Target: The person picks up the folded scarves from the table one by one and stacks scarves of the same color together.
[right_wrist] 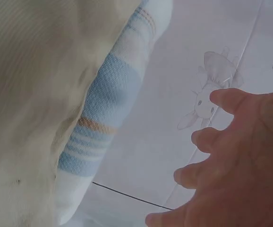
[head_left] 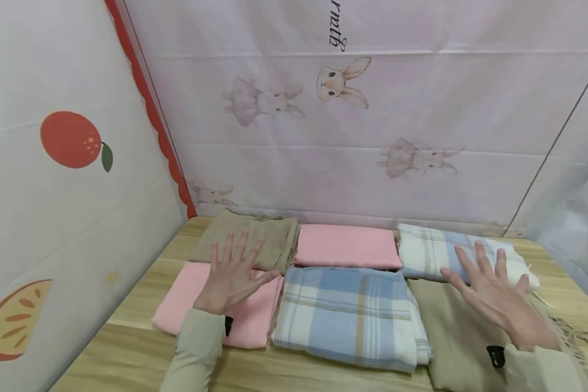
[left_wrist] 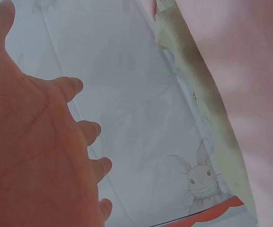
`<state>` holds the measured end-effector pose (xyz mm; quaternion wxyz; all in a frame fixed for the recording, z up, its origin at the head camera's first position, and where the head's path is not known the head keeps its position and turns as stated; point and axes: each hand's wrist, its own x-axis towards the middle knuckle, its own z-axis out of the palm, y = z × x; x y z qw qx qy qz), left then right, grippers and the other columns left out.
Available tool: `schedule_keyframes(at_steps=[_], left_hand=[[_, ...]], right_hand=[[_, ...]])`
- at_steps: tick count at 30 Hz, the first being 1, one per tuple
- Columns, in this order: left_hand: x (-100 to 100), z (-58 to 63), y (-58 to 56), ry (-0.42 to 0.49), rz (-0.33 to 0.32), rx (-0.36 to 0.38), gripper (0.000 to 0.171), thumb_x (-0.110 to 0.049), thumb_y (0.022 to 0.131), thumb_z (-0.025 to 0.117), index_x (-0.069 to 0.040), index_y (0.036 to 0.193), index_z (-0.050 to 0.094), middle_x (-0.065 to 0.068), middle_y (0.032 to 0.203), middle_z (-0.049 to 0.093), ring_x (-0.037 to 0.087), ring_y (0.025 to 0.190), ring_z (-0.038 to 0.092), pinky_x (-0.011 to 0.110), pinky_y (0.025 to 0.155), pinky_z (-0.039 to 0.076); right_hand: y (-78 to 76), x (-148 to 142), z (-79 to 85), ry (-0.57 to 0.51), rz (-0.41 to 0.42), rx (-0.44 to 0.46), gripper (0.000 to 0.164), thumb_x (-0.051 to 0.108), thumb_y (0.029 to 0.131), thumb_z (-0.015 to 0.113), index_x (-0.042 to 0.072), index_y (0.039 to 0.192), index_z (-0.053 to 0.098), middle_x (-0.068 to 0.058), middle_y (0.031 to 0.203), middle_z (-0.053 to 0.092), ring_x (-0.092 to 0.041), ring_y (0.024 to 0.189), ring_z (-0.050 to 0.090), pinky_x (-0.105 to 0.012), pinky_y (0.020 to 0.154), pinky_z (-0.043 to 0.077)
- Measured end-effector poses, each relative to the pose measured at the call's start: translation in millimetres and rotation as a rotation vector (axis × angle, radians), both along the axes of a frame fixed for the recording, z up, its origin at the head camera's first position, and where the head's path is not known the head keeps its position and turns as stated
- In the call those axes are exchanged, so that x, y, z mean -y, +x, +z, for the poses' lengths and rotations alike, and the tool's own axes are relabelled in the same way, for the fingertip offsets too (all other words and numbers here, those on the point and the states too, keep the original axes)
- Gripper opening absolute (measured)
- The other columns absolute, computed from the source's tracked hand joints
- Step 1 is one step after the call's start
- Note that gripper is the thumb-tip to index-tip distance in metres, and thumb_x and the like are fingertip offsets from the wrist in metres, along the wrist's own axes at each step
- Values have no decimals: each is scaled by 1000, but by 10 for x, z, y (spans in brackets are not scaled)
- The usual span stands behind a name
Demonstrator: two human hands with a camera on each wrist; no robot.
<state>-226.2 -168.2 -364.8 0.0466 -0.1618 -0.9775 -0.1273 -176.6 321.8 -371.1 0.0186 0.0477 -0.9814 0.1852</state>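
Observation:
Six folded cloths, likely scarves by their fringes, lie in two rows. My left hand (head_left: pixel 232 280), fingers spread and palm down, is over the front-left pink scarf (head_left: pixel 247 321), its fingertips overlapping the olive scarf (head_left: pixel 245 234) behind. My right hand (head_left: pixel 495 294), also spread, is above the front-right olive scarf (head_left: pixel 451 326) and overlaps the back-right plaid scarf (head_left: pixel 426 250). Between the hands lies a larger blue and white plaid scarf (head_left: pixel 343 321), with a pink scarf (head_left: pixel 348 246) behind it. The wrist views show a gap between each palm and the cloth; neither hand holds anything.
The scarves lie on a wood-grain table (head_left: pixel 127 321). A pale curtain with printed rabbits (head_left: pixel 274 174) stands along the back edge, and a white one with printed fruit (head_left: pixel 127 228) runs along the left. Loose fringe (head_left: pixel 580 337) spreads at the right.

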Motion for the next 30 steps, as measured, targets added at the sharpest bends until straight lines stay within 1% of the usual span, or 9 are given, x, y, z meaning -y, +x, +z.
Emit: schedule_keyframes(at_steps=[4,8,11,14,16,18,21,25,30], left_hand=[[0,14,-4,-5,-2,-15,88,-67,95,51,-18,163,24,18,168,3,44,151,-8,71,112,-6],[-2,30,-20,-7,-10,-30,90,-68,94,53,-17,163,26,19,167,8,46,151,-2,72,112,-3],[0,51,-25,-22,-15,-46,90,-68,93,54,-17,162,28,19,167,13,47,151,5,73,112,2],[12,76,-12,-35,-19,-64,88,-68,93,55,-17,161,32,20,165,19,48,150,12,74,112,7],[23,90,5,-43,-23,-77,85,-67,93,55,-17,160,36,21,164,23,48,148,20,74,111,11],[35,96,18,-52,-27,-94,83,-67,93,55,-17,158,40,21,162,28,47,146,27,75,110,16],[47,100,30,-74,-34,-127,79,-67,93,55,-17,154,47,21,159,35,44,141,36,74,107,23],[56,102,36,-85,-38,-147,78,-67,93,56,-16,152,51,21,157,38,44,138,40,74,105,28],[78,98,50,-89,-37,-146,77,-66,92,57,-17,151,52,22,155,41,45,137,42,73,104,30]], right_hand=[[-31,34,4,-18,18,-21,77,53,108,30,3,162,8,-32,161,-14,-66,137,-16,-91,88,-1],[-58,66,33,7,51,-143,71,45,108,42,-8,154,31,-41,156,17,-67,137,17,-83,97,20],[-74,102,68,28,71,-254,60,37,105,56,-10,142,49,-41,143,42,-64,126,40,-75,93,36],[-87,150,111,30,83,-355,47,27,99,67,-7,131,61,-35,128,59,-58,111,56,-69,81,47],[-96,189,148,10,98,-408,40,20,95,72,-6,124,66,-30,110,68,-48,90,66,-60,69,52],[-107,231,189,-4,109,-453,34,15,92,74,-5,119,70,-26,99,71,-36,73,66,-52,59,52],[-137,289,231,-30,120,-489,29,11,89,77,-5,113,72,-22,88,72,-24,62,61,-45,54,49],[-156,364,254,-74,129,-499,25,8,87,77,-4,109,74,-23,90,73,-30,65,68,-47,57,52],[-160,507,317,-168,157,-459,22,6,88,76,-3,108,74,-19,88,75,-30,66,72,-40,58,54]])
